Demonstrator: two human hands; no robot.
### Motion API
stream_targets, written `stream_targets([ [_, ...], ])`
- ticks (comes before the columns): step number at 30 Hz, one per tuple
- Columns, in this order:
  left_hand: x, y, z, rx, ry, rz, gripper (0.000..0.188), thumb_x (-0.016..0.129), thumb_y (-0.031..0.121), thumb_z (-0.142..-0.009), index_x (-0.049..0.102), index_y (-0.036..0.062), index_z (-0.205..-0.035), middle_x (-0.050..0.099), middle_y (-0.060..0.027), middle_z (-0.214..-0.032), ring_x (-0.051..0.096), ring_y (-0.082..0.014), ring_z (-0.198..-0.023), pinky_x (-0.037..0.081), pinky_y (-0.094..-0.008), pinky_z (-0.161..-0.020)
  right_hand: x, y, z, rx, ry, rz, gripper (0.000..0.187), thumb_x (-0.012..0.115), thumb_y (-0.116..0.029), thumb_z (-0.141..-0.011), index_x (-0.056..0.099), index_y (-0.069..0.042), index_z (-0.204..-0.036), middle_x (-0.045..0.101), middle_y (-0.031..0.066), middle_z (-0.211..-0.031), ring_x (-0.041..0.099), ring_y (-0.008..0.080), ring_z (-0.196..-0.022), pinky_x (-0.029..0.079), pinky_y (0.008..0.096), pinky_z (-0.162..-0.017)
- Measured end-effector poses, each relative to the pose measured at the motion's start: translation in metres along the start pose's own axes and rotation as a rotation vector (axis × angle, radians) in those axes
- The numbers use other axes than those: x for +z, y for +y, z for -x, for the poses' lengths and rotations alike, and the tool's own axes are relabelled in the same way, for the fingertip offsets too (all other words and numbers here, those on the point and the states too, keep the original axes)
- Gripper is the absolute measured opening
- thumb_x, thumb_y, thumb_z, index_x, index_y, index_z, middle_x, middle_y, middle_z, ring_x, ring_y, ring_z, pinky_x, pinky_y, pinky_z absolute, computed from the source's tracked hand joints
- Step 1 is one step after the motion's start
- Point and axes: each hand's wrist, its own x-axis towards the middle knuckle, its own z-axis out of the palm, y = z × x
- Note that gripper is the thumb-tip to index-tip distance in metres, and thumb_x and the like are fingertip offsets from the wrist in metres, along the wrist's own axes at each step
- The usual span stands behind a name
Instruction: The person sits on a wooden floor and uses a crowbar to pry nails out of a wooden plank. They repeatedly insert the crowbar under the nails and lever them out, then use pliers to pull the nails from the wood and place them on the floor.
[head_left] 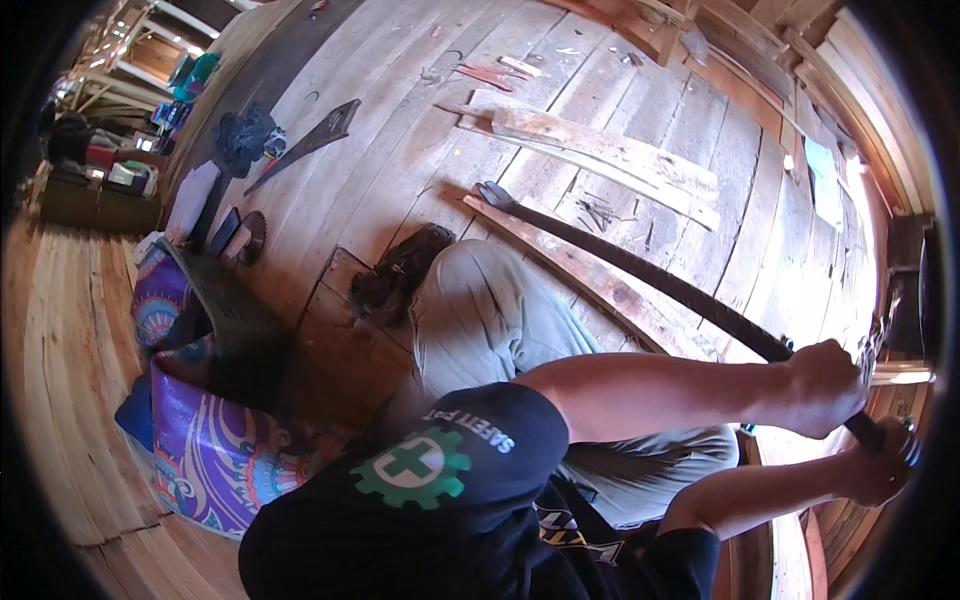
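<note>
A long dark crowbar [650,265] runs slantwise across the view, from its forked claw at the far left to my hands at the right. My left hand [825,388] is closed round the shaft. Nearer its end, my right hand [885,470] is wrapped round the bar as well. The claw lies by the far end of a narrow wooden plank [570,258] on the floor; whether it touches the wood I cannot tell. My bent knee, in grey trousers [480,300], is beside that plank.
Beyond the crowbar lie more loose planks [610,150], a scatter of nails [600,213] and a red-handled tool [493,77]. A saw [318,138] rests on the floorboards at far left. A purple patterned sheet [215,440] curls up at near left.
</note>
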Motion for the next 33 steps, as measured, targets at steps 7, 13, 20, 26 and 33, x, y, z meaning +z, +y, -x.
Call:
stream_targets([
  [7,0.067,-0.021,0.019,-0.112,-0.113,-0.086,0.009,0.063,0.01,-0.067,0.07,0.0074,-0.073,0.069,-0.0136,-0.07,0.069,-0.0301,-0.069,0.056,-0.0402,-0.065,-0.012,0.016,0.059,0.006,0.052,-0.064,0.022,0.056,-0.014,-0.085,0.041,-0.012,-0.069,0.036,-0.0006,-0.061,0.036,0.0113,-0.053,0.032,0.023,-0.048],
  [13,0.071,-0.03,0.012,-0.141,-0.129,-0.053,0.009,0.061,0.009,-0.069,0.069,0.005,-0.071,0.067,-0.0162,-0.068,0.068,-0.0319,-0.067,0.055,-0.0426,-0.064,0.008,0.059,0.071,0.056,0.19,-0.26,0.022,0.064,-0.018,-0.085,0.046,-0.003,-0.084,0.038,0.0023,-0.067,0.037,0.0136,-0.065,0.033,0.0291,-0.06],
  [20,0.131,-0.045,0.05,-0.194,-0.306,-0.102,0.008,0.062,0.01,-0.07,0.068,0.0053,-0.072,0.067,-0.0165,-0.069,0.068,-0.0312,-0.068,0.054,-0.0437,-0.063,-0.061,0.073,0.151,-0.015,0.486,0.201,0.032,0.051,-0.026,-0.095,0.046,-0.009,-0.068,0.044,0.0054,-0.066,0.044,0.0185,-0.064,0.037,0.0305,-0.058],
  [26,0.12,-0.054,0.079,-0.248,-0.374,-0.067,0.033,0.072,0.017,-0.073,0.061,0.0008,-0.099,0.063,-0.0186,-0.095,0.065,-0.0347,-0.089,0.053,-0.0433,-0.076,-0.058,0.084,0.168,0.04,0.615,0.097,0.039,0.048,-0.019,-0.096,0.035,-0.014,-0.06,0.032,-0.0011,-0.056,0.028,0.0114,-0.053,0.024,0.0269,-0.047],
  [33,-0.095,-0.118,0.181,-0.451,0.408,-0.029,0.023,0.067,0.008,-0.084,0.063,0.0043,-0.107,0.062,-0.0071,-0.105,0.06,-0.0178,-0.093,0.048,-0.0313,-0.087,-0.078,0.065,0.172,0.069,0.398,-0.04,0.036,0.046,-0.013,-0.096,0.037,-0.011,-0.061,0.034,0.0012,-0.056,0.032,0.011,-0.053,0.026,0.0254,-0.049],
])
